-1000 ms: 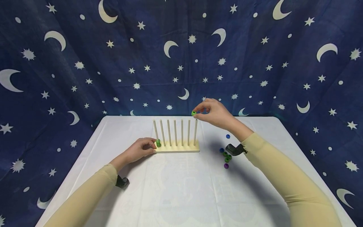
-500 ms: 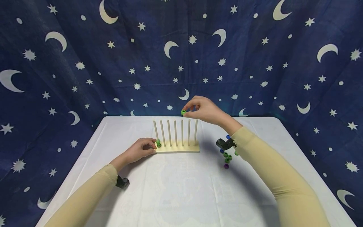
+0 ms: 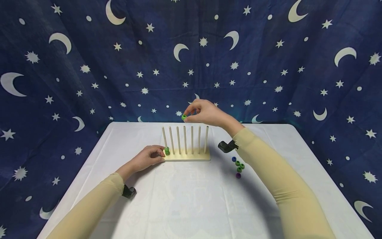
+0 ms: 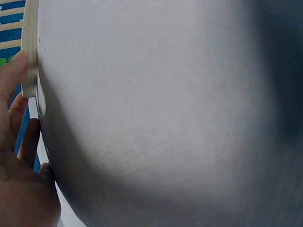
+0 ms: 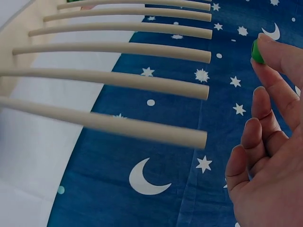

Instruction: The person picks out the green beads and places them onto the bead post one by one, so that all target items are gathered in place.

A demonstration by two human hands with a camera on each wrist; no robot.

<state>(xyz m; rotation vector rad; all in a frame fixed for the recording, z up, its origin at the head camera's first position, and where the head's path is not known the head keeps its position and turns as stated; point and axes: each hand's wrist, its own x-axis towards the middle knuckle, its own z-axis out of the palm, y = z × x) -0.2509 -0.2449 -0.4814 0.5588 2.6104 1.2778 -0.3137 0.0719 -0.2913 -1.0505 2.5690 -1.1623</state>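
A wooden peg board (image 3: pixel 187 157) with a row of several upright pegs stands on the table. My left hand (image 3: pixel 145 156) grips the left end of its base; in the left wrist view the thumb lies against the base (image 4: pixel 30 52) and a finger touches its end. Green beads (image 3: pixel 167 151) sit low on the leftmost peg. Above the peg tips, around the middle pegs, my right hand (image 3: pixel 207 113) pinches a green bead (image 3: pixel 184 117) between thumb and forefinger. In the right wrist view this bead (image 5: pixel 257 52) is apart from the peg ends, its other fingers loosely curled.
Right of the board lie loose beads: a blue bead (image 3: pixel 234 159), several green beads (image 3: pixel 239 169) and a purple bead (image 3: pixel 238 175). The right forearm passes above and beside them. A dark blue curtain (image 3: pixel 191 59) with moons and stars hangs behind the white table (image 3: pixel 185 199).
My right hand has moved left with the green bead, from over the rightmost peg to over the middle pegs. The left hand has stayed on the board.
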